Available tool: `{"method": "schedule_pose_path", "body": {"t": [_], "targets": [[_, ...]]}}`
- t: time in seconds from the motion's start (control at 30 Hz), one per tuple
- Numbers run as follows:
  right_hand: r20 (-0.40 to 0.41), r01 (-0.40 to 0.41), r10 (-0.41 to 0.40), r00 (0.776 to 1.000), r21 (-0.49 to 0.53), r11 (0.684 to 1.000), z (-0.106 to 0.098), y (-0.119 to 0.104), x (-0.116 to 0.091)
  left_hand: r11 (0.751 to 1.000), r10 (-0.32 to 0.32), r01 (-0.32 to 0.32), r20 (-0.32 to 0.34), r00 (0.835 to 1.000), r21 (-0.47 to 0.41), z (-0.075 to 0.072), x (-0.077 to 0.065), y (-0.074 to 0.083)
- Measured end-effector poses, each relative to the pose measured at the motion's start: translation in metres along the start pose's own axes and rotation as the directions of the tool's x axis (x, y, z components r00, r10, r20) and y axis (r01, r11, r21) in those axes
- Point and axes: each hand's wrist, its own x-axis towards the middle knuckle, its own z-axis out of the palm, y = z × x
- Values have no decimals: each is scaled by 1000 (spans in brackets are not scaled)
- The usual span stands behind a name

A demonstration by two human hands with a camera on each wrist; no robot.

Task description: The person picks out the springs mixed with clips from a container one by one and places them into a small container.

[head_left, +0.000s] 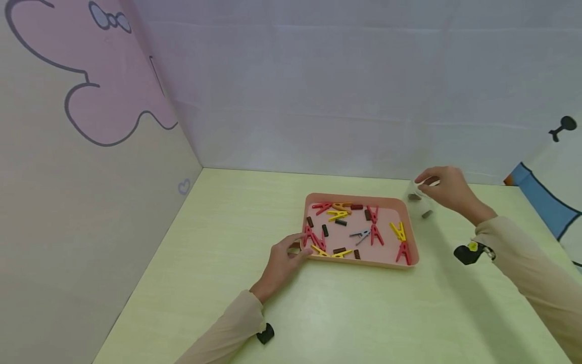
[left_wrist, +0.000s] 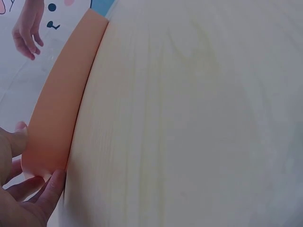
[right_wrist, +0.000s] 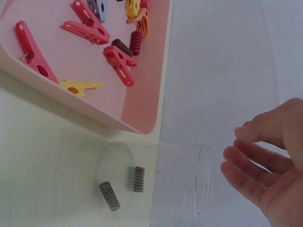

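A pink tray (head_left: 364,263) holds several clothespins, red, yellow, orange and one grey (head_left: 361,235), mixed with small coil springs. My left hand (head_left: 284,260) holds the tray's near left corner, thumb on one side and fingers round the other; the left wrist view shows the fingertips against the outer wall (left_wrist: 61,94). To the right of the tray stands a clear plastic cup (right_wrist: 199,182), with two dark springs (right_wrist: 138,178) seen at its base. Over the cup's mouth my right hand (right_wrist: 265,161) hovers, fingers loosely bent, with nothing visible between thumb and fingertips.
The pale yellow-green table (head_left: 218,222) meets a white back wall (head_left: 318,101) just behind the cup. A side wall with a pink cartoon drawing (head_left: 109,91) rises on the left. Another cartoon-printed panel (head_left: 545,197) borders the right.
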Motion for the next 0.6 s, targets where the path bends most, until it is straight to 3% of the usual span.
{"method": "schedule_pose_path", "body": {"t": [0.37,0.6], "targets": [[-26,69,-68,997,18,997,5,-10,-3,1000,-7,7,-2,1000,2,1,-2,1],[-9,61,-60,998,50,997,10,-16,-2,1000,-2,2,-8,1000,4,1,-1,0]]}}
